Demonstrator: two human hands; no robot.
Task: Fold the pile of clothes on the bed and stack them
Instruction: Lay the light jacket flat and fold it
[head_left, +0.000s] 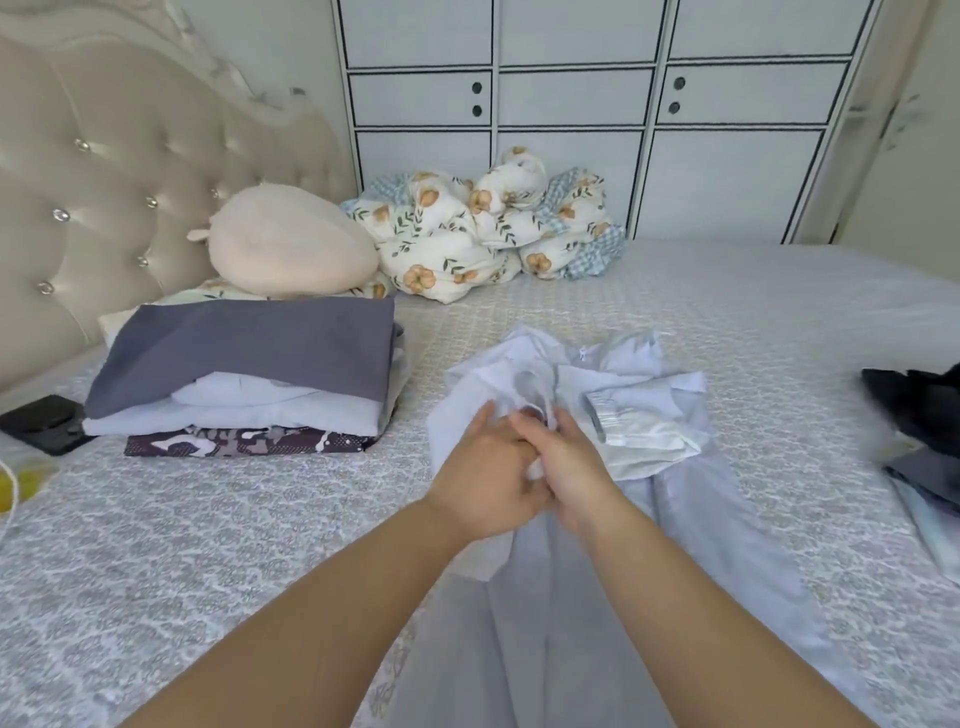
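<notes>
Pale lavender trousers (613, 395) lie crumpled in the middle of the bed, waist end away from me, legs running toward me. My left hand (485, 483) and my right hand (566, 467) meet at the garment's left side, both pinching a bunch of its fabric; the fingers overlap. On the left sits a stack of folded clothes (249, 379): a grey piece on top, pale lavender ones under it, a dark patterned one at the bottom. A heap of unfolded dark and grey clothes (919, 441) lies at the right edge, partly cut off.
A black phone (44, 423) rests left of the stack. Behind stand a cream plush pillow (291, 244), a bundled floral quilt (493, 234), the tufted headboard (104, 182) and a white wardrobe (582, 104). The bedspread (208, 545) is patterned grey.
</notes>
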